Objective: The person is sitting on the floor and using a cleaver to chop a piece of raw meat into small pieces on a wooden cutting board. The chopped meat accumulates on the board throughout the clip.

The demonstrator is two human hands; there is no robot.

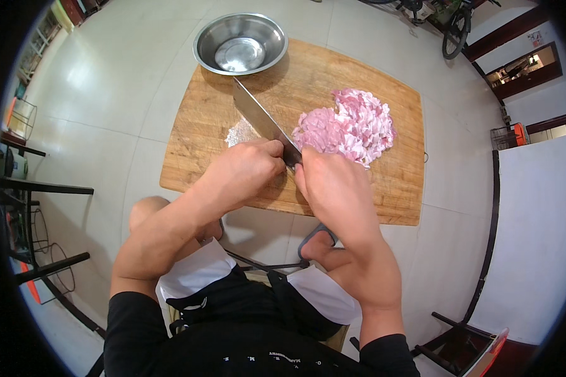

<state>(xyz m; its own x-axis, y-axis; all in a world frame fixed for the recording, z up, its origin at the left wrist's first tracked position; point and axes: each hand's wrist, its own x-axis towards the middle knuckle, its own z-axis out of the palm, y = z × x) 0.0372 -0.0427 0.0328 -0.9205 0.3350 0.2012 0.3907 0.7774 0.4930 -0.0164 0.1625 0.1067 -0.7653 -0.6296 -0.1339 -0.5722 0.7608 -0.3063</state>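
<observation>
A wide-bladed cleaver is in my right hand, its handle hidden under the closed fingers. Its blade slants away to the upper left, over the wooden cutting board. My left hand is closed, fingers curled in by the near end of the blade; what they grip, if anything, is hidden. A pale, whitish piece lies flat on the board just beyond that hand, partly covered by it and the blade. To the right of the cleaver sits a heap of cut pink-and-white raw meat.
An empty steel bowl stands at the board's far left corner. Dark-framed furniture is at the left, and a white-topped table at the right. A bicycle is parked at the far right, on the tiled floor.
</observation>
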